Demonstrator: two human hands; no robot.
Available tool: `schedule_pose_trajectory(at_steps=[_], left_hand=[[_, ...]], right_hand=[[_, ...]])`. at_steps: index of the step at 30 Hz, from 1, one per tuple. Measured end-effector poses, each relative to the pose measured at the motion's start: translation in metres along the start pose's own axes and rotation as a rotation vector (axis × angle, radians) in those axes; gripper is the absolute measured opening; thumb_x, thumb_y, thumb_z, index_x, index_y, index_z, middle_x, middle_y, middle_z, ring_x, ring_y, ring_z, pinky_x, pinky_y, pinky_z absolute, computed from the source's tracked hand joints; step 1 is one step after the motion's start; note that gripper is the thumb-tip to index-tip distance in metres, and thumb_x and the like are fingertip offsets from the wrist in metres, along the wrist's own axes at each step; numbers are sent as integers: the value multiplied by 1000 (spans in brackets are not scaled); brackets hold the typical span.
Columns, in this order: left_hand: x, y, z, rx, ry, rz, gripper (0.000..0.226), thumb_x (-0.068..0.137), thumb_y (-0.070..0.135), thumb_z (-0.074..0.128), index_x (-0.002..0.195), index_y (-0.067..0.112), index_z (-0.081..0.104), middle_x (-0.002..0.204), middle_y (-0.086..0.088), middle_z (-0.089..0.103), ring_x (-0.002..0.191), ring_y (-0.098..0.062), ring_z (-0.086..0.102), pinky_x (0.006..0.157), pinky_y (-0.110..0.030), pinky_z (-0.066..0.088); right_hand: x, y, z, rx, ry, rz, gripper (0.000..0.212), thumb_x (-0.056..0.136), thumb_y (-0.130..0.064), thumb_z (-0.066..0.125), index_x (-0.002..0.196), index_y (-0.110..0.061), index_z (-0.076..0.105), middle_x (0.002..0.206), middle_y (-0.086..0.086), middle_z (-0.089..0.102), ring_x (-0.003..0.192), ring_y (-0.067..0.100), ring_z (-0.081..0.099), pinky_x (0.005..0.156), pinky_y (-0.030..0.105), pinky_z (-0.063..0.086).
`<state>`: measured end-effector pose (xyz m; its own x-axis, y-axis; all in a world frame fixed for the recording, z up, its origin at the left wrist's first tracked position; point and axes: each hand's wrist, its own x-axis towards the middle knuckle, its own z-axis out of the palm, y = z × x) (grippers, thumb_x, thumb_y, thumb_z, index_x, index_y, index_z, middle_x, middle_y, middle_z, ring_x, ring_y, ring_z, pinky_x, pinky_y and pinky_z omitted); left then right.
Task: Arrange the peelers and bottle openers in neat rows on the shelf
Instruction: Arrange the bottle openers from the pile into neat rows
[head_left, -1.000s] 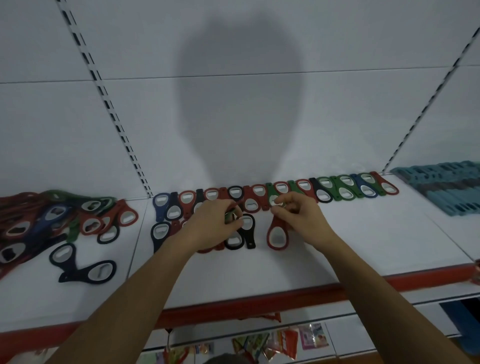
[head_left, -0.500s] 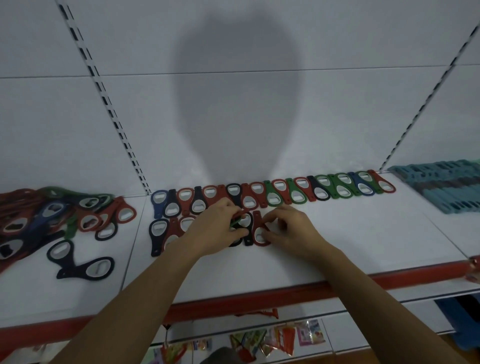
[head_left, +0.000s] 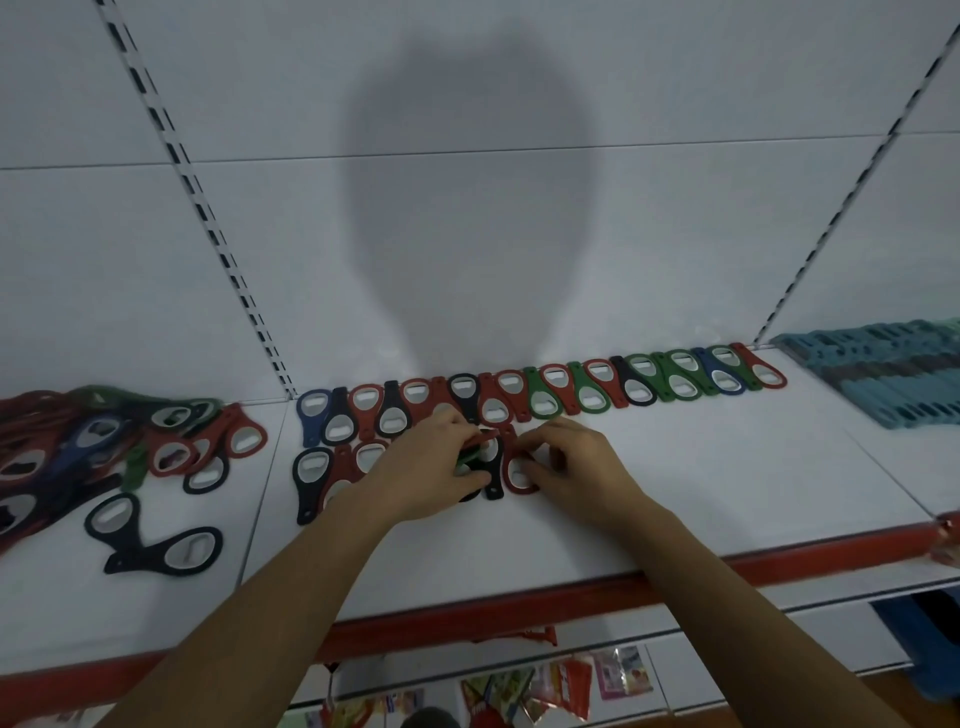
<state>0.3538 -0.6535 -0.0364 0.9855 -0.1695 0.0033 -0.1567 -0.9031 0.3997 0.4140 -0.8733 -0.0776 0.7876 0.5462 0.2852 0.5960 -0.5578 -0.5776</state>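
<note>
Two hands met at the front row of bottle openers (head_left: 332, 467) on the white shelf (head_left: 727, 493).

The left hand (head_left: 431, 467) lay curled over the row's right end, its fingers gripping a green bottle opener (head_left: 466, 457) that was mostly hidden beneath them. The right hand (head_left: 576, 462) pinched the ring end of a red bottle opener (head_left: 517, 473), which lay flat just beside a black bottle opener (head_left: 493, 470). Behind them, a back row of openers (head_left: 597, 389) in red, green, black and blue ran along the rear panel, overlapping one another. A loose heap of openers (head_left: 104, 447) sat on the left bay, with two black openers (head_left: 156, 540) apart in front of it. Teal peelers (head_left: 883, 379) were stacked at the far right.
</note>
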Motion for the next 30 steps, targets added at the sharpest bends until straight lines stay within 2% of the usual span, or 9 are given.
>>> schedule_pose_trajectory(at_steps=[3, 8, 11, 13, 16, 17, 20, 25, 30], left_hand=[[3, 3, -5, -93, 4, 10, 22, 91, 21, 64, 113, 17, 64, 107, 2, 54, 94, -14, 56, 82, -30, 52], [5, 21, -9, -314, -110, 60, 16, 99, 19, 59, 86, 28, 59, 72, 4, 58, 58, -7, 53, 56, -25, 44], [7, 23, -11, -494, -114, 65, 9, 98, 24, 61, 103, 30, 64, 82, 1, 67, 69, -15, 64, 66, -35, 54], [7, 25, -14, -588, -110, 38, 21, 98, 20, 62, 118, 28, 60, 88, 7, 68, 74, -6, 67, 67, -24, 57], [4, 27, -16, -649, -120, -9, 20, 104, 14, 53, 120, 21, 62, 75, -3, 54, 56, 0, 53, 60, -28, 50], [3, 26, -16, -613, -112, -16, 21, 106, 15, 50, 121, 20, 65, 84, -8, 58, 58, 3, 55, 67, -30, 53], [7, 19, -14, -457, -43, -9, 20, 105, 21, 53, 116, 28, 68, 106, 9, 67, 96, 7, 61, 92, -23, 51], [14, 18, -5, -83, 46, 36, 23, 99, 32, 62, 120, 23, 66, 110, 8, 60, 101, -14, 61, 87, -31, 53], [17, 19, 9, 62, 23, 82, 37, 97, 51, 59, 123, 25, 63, 122, 11, 48, 98, -13, 55, 82, -34, 55]], right_hand=[[1, -12, -9, 158, 71, 53, 28, 91, -22, 74, 117, -31, 67, 103, -15, 63, 75, 9, 58, 65, 19, 49], [12, -40, -23, 538, 38, 33, 14, 96, -8, 67, 100, -20, 73, 96, -3, 74, 84, 19, 71, 72, 36, 59], [12, -41, -26, 710, 66, 78, 10, 98, -6, 60, 99, -8, 69, 87, 3, 73, 78, 14, 67, 67, 23, 51], [12, -38, -29, 918, 158, 160, 11, 99, -14, 56, 100, -9, 65, 85, 5, 70, 75, 15, 62, 63, 25, 47], [16, -29, -37, 1114, 374, 278, 11, 105, -10, 50, 101, -5, 59, 75, 5, 65, 65, 16, 58, 60, 29, 44], [17, -25, -41, 1077, 417, 302, 10, 105, -8, 49, 102, -5, 59, 72, 5, 65, 63, 16, 58, 59, 28, 46], [14, -11, -46, 864, 411, 302, 14, 99, 1, 57, 104, -10, 62, 70, 1, 69, 64, 17, 64, 62, 30, 54], [-5, 5, -39, 271, 240, 125, 31, 85, 5, 71, 101, -21, 72, 84, -11, 69, 78, 14, 67, 73, 27, 58], [-15, 14, -32, -25, 90, -77, 35, 80, 11, 68, 97, -19, 75, 100, -8, 67, 89, 3, 63, 77, 27, 55]])
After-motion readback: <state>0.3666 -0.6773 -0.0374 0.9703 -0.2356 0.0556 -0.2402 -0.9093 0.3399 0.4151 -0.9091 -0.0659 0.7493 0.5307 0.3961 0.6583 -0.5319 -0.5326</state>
